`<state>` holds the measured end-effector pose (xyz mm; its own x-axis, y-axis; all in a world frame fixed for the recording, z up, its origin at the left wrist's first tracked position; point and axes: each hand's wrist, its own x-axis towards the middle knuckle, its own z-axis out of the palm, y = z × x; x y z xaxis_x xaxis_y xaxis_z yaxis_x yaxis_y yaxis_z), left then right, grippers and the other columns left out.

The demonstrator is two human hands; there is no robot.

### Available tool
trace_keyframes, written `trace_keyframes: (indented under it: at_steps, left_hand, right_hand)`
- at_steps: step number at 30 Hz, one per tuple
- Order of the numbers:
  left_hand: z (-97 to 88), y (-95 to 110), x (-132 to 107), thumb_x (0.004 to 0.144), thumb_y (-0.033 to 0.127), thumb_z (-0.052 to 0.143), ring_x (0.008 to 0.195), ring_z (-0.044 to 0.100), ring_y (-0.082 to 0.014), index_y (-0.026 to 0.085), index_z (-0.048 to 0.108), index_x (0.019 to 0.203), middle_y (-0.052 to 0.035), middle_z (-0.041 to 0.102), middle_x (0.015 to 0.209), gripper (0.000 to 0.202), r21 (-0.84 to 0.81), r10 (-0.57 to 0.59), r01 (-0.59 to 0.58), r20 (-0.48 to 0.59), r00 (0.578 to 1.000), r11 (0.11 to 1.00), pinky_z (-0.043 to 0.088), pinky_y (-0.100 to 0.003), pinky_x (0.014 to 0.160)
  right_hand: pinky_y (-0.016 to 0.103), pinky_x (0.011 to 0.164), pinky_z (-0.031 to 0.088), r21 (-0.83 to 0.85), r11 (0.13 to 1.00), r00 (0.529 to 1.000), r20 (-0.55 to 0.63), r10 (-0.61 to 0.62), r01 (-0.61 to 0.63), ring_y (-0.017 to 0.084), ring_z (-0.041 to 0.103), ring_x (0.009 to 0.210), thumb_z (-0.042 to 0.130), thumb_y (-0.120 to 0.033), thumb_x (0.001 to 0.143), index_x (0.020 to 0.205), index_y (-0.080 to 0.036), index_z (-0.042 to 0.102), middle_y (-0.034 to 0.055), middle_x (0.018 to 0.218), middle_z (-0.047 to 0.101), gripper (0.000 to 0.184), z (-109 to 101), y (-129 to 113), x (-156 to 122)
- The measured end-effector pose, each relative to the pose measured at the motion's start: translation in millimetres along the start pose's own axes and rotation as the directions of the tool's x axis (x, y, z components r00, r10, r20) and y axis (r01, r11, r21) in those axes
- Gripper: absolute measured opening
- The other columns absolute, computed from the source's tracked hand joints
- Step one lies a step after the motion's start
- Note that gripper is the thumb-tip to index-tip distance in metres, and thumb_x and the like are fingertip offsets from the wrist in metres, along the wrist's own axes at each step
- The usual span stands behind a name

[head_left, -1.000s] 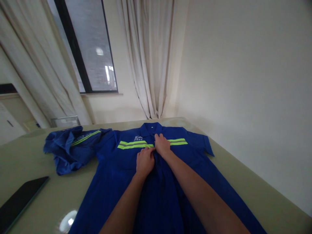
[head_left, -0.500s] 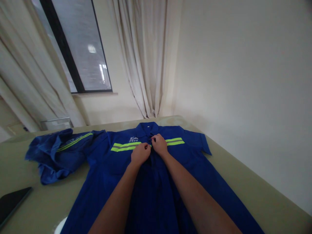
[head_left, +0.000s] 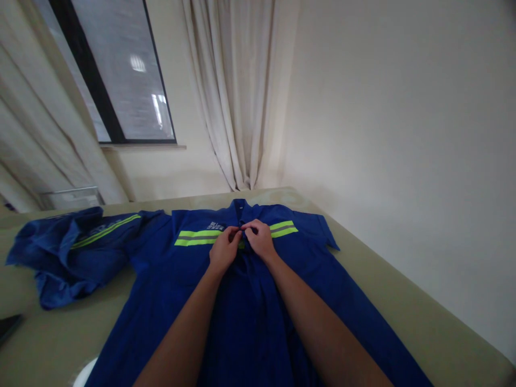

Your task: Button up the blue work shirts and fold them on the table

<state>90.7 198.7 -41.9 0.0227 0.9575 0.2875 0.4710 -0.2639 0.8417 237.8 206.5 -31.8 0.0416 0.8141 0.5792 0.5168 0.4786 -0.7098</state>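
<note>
A blue short-sleeved work shirt (head_left: 173,301) with yellow-green reflective stripes across the chest lies spread face up on a pale table (head_left: 423,328), collar away from me. My left hand (head_left: 223,250) and my right hand (head_left: 260,239) meet at the shirt's front placket, just below the collar, at the height of the stripes. Both hands pinch the cloth edges there with curled fingers, fingertips almost touching. What lies between the fingertips is too small to make out.
A second blue garment (head_left: 64,252) with the same stripe lies crumpled at the table's left. A dark flat object (head_left: 7,327) shows at the left edge. Curtains (head_left: 237,91), a window (head_left: 116,70) and a plain wall stand behind the table.
Both hands have moved up the shirt front toward the collar and come closer together. The view has swung right, so the crumpled garment and the dark object sit farther left.
</note>
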Motion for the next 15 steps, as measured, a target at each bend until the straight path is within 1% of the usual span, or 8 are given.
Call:
trace_keyframes:
  at_steps: [2,4,6,8,12,15]
  left_hand:
    - [-0.8,-3,3,0.089,0.041,0.058,0.082,0.070,-0.0219,0.025,0.072,0.097,-0.0029,0.076,0.086,0.023,-0.058,-0.007,0.005,-0.022,1.000,0.998,0.051,-0.031,0.074]
    - [-1.6,-5,5,0.088,0.042,0.057,0.078,0.068,-0.0212,0.022,0.072,0.093,-0.0034,0.075,0.083,0.026,-0.111,-0.020,0.012,-0.064,0.998,0.994,0.050,-0.030,0.071]
    - [-2.3,-5,6,0.087,0.046,0.055,0.075,0.067,-0.0205,0.020,0.072,0.089,-0.0034,0.074,0.081,0.030,-0.158,-0.030,0.013,-0.108,0.994,0.987,0.049,-0.029,0.069]
    - [-3.0,-4,6,0.086,0.049,0.055,0.075,0.066,-0.0201,0.020,0.071,0.087,-0.0033,0.073,0.080,0.033,-0.195,-0.036,0.007,-0.144,0.989,0.981,0.049,-0.029,0.068]
    - [-3.9,-1,4,0.083,0.052,0.059,0.075,0.065,-0.0204,0.019,0.072,0.086,-0.0037,0.073,0.079,0.036,-0.232,-0.041,-0.002,-0.183,0.982,0.973,0.049,-0.030,0.070]
    - [-4.0,1,2,0.083,0.055,0.060,0.073,0.066,-0.0202,0.018,0.073,0.090,-0.0039,0.074,0.080,0.039,-0.250,-0.040,-0.008,-0.185,0.982,0.968,0.050,-0.030,0.068]
  right_hand:
    - [0.028,0.081,0.052,0.022,0.999,0.999,0.000,-0.041,0.041,0.017,0.067,0.080,0.060,-0.011,0.081,0.084,-0.021,0.078,0.0020,0.084,0.073,0.021,0,-3,-1]
    - [0.029,0.083,0.052,0.020,0.996,0.996,0.020,-0.090,0.090,0.018,0.067,0.084,0.064,-0.012,0.082,0.090,-0.021,0.078,0.0026,0.088,0.071,0.019,1,-5,-2]
    - [0.029,0.083,0.051,-0.018,0.992,0.991,0.060,-0.121,0.122,0.018,0.066,0.086,0.067,-0.016,0.085,0.098,-0.022,0.078,0.0028,0.092,0.069,0.018,1,-6,-3]
    - [0.028,0.084,0.050,-0.080,0.988,0.987,0.110,-0.120,0.129,0.017,0.065,0.089,0.069,-0.021,0.089,0.104,-0.024,0.077,0.0024,0.095,0.067,0.018,1,-8,-4]
    - [0.025,0.084,0.049,-0.230,0.964,0.978,0.187,-0.094,0.136,0.016,0.064,0.095,0.063,-0.029,0.097,0.116,-0.028,0.074,0.0020,0.104,0.065,0.022,0,-12,-9]
    - [0.024,0.082,0.048,-0.313,0.939,0.976,0.201,-0.083,0.144,0.016,0.064,0.094,0.054,-0.033,0.102,0.119,-0.028,0.072,0.0028,0.109,0.064,0.025,0,-17,-12]
